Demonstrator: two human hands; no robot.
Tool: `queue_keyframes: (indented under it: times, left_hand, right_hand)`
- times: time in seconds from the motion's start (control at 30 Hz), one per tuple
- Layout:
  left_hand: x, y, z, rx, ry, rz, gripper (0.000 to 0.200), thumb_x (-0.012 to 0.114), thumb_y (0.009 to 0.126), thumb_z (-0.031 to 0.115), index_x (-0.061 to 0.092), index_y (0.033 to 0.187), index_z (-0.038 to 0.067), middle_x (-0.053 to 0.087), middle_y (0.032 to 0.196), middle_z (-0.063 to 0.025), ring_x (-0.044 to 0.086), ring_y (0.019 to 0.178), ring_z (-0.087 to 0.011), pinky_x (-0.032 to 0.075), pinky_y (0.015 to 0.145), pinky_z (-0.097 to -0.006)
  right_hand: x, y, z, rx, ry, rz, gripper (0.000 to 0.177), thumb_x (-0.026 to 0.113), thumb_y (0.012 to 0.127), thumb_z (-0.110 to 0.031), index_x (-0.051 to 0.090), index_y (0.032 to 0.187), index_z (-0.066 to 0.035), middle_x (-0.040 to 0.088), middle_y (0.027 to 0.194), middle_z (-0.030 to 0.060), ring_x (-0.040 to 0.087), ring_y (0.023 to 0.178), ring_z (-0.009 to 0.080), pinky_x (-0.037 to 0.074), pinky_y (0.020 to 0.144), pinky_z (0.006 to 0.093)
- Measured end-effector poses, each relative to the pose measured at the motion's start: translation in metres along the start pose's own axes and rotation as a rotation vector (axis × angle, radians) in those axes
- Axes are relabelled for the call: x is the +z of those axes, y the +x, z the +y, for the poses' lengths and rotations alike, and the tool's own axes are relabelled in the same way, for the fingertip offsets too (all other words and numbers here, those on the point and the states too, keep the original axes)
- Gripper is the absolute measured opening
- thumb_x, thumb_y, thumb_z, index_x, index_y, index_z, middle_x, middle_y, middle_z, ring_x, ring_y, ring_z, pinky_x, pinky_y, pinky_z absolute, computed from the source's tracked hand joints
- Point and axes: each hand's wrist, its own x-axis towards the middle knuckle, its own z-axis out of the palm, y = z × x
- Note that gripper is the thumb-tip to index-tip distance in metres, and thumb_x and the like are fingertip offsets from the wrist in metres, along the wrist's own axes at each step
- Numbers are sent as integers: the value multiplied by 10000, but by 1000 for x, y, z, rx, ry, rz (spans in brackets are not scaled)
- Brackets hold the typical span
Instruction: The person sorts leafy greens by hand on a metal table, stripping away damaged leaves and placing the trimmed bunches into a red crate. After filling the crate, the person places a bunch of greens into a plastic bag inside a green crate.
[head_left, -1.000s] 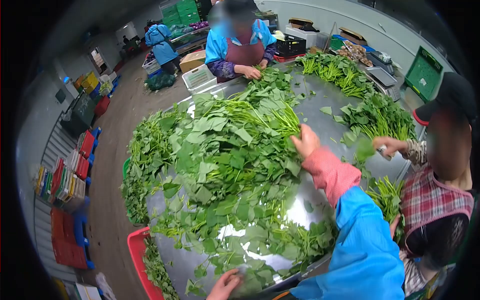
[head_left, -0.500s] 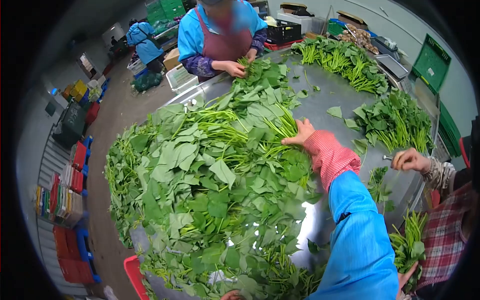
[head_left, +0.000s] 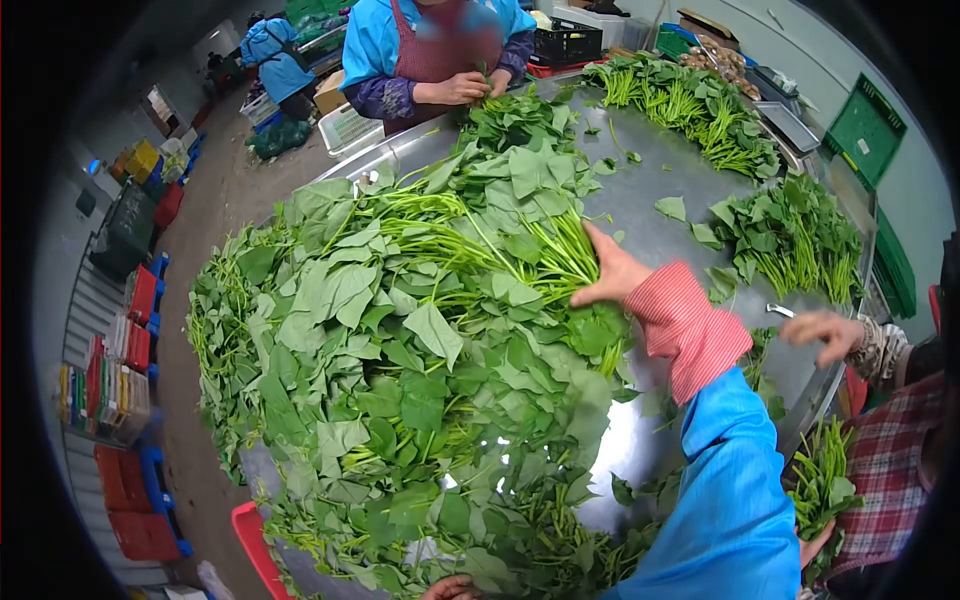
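Observation:
My right hand (head_left: 612, 268), in a red checked cuff and blue sleeve, is at the cut ends of a bunch of green stems (head_left: 555, 250). Its thumb and fingers are spread around the ends, the palm against them. Leafy greens (head_left: 350, 330) lie in a large heap over the left part of the metal table (head_left: 650, 185). At the bottom edge of the view, my left hand (head_left: 452, 588) shows only in part beside leaves; what it holds, if anything, is hidden.
Across the table, a person (head_left: 430, 60) handles stems. At the right, a co-worker's hand (head_left: 825, 335) is near a small metal tool (head_left: 780, 310); the other holds a bunch (head_left: 825, 470). Sorted bunches (head_left: 790, 235) lie at the right. A red crate (head_left: 260, 550) stands lower left.
My right hand has opened wider against the stem ends. The co-worker's hand at the right has moved and blurs. The view has shifted slightly, and a bit more of my left hand shows.

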Motion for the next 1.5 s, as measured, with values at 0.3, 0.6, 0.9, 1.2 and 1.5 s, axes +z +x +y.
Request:
queue_keyframes:
  times: [0.3, 0.6, 0.9, 1.2, 1.5]
  left_hand:
    - [-3, 3, -5, -2, 21, 42, 335, 579, 929, 144, 515, 1236, 28, 652, 993, -78, 619, 858, -141, 509, 767, -270]
    - [-6, 9, -7, -61, 7, 63, 331, 575, 931, 158, 523, 1231, 28, 660, 977, -100, 624, 810, -150, 513, 725, -270]
    - [-3, 3, -5, -27, -54, 66, 343, 583, 925, 165, 521, 1235, 31, 663, 964, -104, 623, 784, -150, 513, 689, -264]
    - [-5, -7, -22, 124, -25, 38, 330, 591, 918, 154, 528, 1217, 28, 654, 981, -105, 626, 790, -159, 510, 705, -267]
    - [4, -43, 56, 555, 337, 62, 392, 520, 949, 158, 452, 1297, -9, 633, 1043, -107, 599, 951, -169, 478, 849, -309]
  right_hand:
    - [8, 39, 35, 51, 513, 31, 1057, 804, 675, -385, 194, 1422, 48, 528, 1248, 221, 485, 1195, 253, 341, 1054, 344]
    - [28, 60, -2, 124, 379, 218, 910, 805, 658, -459, 404, 1309, 34, 561, 1192, 169, 520, 1116, 275, 359, 1028, 355]
    - [-12, 9, 7, 415, 1366, 386, 362, 621, 856, -388, 539, 977, -56, 581, 709, 79, 557, 505, 172, 447, 432, 266]
    - [-11, -31, 37, 223, 1688, 337, 307, 562, 896, -374, 511, 955, -77, 587, 765, 88, 524, 540, 157, 386, 411, 252]
    - [8, -151, -116, 35, 1615, 249, 290, 549, 911, -302, 511, 1009, -31, 623, 828, 128, 539, 515, 163, 377, 396, 245]
